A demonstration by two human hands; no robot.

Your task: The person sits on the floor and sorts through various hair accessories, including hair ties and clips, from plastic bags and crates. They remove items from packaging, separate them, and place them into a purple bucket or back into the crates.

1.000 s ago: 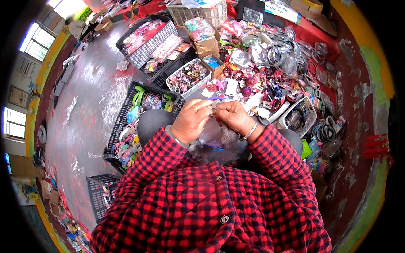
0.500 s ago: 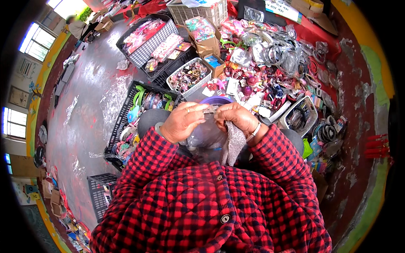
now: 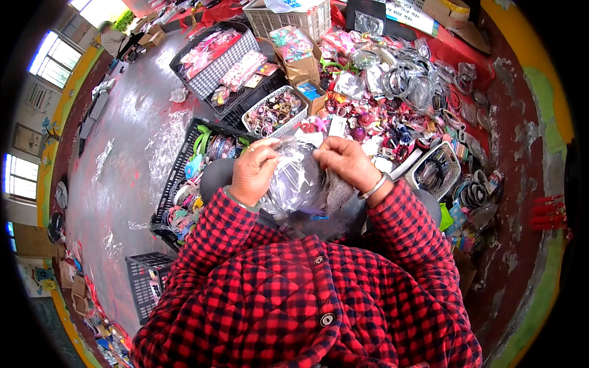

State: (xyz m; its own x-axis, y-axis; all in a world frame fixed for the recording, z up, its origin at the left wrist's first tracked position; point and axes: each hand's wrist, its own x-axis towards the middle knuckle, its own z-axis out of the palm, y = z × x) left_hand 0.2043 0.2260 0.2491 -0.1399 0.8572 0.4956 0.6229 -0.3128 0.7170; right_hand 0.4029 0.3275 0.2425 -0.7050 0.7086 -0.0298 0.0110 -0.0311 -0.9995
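A clear plastic bag is stretched between my two hands above my lap. My left hand pinches its upper left edge, fingertips closed. With a pinched thumb and fingers, my right hand grips the bag's upper right side. A grey fuzzy cloth piece hangs just below my right hand; whether it is inside the bag or behind it I cannot tell. Something purple shows dimly through the plastic lower down.
On my left stands a black crate of headbands and hair accessories. Ahead is a white basket of small hair ties, beside a loose pile of hair accessories. A smaller white basket with dark items sits at my right knee.
The clear bag has come up and spread open between my hands, now covering the purple bowl's rim. The grey cloth is now lower and partly behind plastic. My hands have moved slightly apart.
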